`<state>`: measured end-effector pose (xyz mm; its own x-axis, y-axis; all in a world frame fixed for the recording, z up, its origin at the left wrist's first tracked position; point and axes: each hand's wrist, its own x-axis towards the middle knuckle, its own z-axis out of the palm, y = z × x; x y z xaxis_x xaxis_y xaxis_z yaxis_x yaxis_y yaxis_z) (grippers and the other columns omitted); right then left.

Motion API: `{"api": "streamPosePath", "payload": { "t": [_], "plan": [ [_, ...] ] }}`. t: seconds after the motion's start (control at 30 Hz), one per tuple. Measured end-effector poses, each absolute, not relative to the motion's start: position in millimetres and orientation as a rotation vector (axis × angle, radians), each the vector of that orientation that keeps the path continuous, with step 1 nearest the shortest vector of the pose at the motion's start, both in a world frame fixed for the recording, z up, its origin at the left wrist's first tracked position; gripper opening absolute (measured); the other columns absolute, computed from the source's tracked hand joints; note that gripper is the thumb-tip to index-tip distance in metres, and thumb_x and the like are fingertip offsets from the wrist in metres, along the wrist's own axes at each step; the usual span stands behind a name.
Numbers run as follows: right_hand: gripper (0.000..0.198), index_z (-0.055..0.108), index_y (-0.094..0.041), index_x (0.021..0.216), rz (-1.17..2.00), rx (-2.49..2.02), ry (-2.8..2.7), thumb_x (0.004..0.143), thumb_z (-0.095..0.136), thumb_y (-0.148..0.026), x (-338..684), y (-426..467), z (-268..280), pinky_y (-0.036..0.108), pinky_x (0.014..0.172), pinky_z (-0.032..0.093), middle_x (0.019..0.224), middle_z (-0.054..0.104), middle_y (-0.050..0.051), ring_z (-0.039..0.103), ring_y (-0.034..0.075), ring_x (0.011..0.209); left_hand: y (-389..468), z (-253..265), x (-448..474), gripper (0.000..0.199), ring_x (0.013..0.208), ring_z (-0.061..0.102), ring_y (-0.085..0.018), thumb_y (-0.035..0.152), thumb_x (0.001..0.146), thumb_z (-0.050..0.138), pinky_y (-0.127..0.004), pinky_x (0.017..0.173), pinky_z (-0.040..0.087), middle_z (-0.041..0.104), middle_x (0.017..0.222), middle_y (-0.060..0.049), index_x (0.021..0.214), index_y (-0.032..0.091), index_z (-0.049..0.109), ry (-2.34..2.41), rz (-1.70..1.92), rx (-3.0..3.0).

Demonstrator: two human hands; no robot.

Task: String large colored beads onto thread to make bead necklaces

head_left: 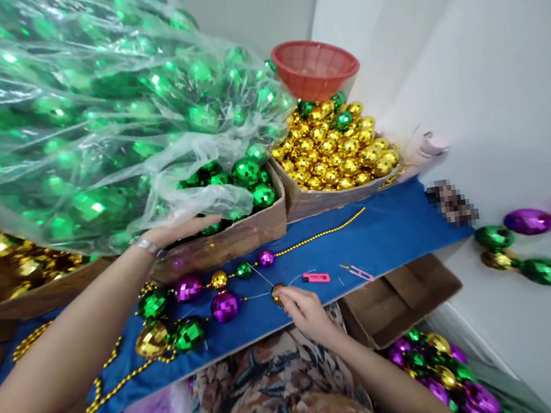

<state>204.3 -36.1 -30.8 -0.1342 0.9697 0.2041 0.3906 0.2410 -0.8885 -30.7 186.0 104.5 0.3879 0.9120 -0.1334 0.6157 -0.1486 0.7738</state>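
Observation:
My left hand [182, 230], fingers stretched out, reaches into a cardboard box [239, 238] of shiny green balls [246, 171]; the fingertips are partly hidden among them. My right hand [307, 311] pinches a small gold-looking bead [277, 293] on a thin clear string, just above the blue cloth. The string runs left to a garland of faceted purple [224, 305], green [187, 334] and gold balls [152, 340] lying on the cloth. A pink lighter-like piece [316, 277] and pink-handled thread snips [358, 271] lie right of my right hand.
A big clear bag [109, 120] of green balls bulges over the left boxes. Behind stands a box of gold balls [333, 149] with a red basket [316, 71] on top. An open carton [403, 305] sits at the right edge of the blue cloth [397, 218]. Finished-looking strands [528, 221] hang right.

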Motion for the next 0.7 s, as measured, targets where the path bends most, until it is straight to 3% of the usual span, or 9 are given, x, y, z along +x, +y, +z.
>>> {"api": "streamPosePath", "payload": {
  "t": [0.23, 0.47, 0.7],
  "plan": [
    [0.024, 0.065, -0.018, 0.106, 0.755, -1.145, -1.788, 0.098, 0.041, -0.020, 199, -38, -18, 0.025, 0.082, 0.051, 0.099, 0.072, 0.006, 0.068, 0.016, 0.091, 104, 102, -35, 0.046, 0.088, 0.066, -0.025, 0.045, 0.074, 0.069, -0.036, 0.070, 0.059, 0.069, 0.105, -0.007, 0.113, 0.021, 0.066, 1.065, 0.790, 1.116],
    [0.026, 0.064, -0.018, 0.106, 0.658, -1.147, -1.888, 0.098, 0.040, -0.019, 199, -41, -9, 0.028, 0.080, 0.054, 0.098, 0.073, 0.007, 0.069, 0.017, 0.087, 68, 57, -18, 0.025, 0.092, 0.068, -0.023, 0.033, 0.079, 0.069, -0.040, 0.081, 0.057, 0.069, 0.099, -0.005, 0.099, 0.020, 0.064, 0.904, 0.974, 0.715],
    [0.025, 0.064, -0.018, 0.107, 0.610, -1.170, -1.910, 0.098, 0.040, -0.018, 201, -44, -11, 0.028, 0.079, 0.055, 0.096, 0.073, 0.007, 0.069, 0.017, 0.085, 57, 47, -17, 0.027, 0.092, 0.067, -0.022, 0.032, 0.080, 0.067, -0.041, 0.085, 0.054, 0.069, 0.101, -0.004, 0.104, 0.022, 0.065, 0.878, 1.003, 0.616]
  ]
}}
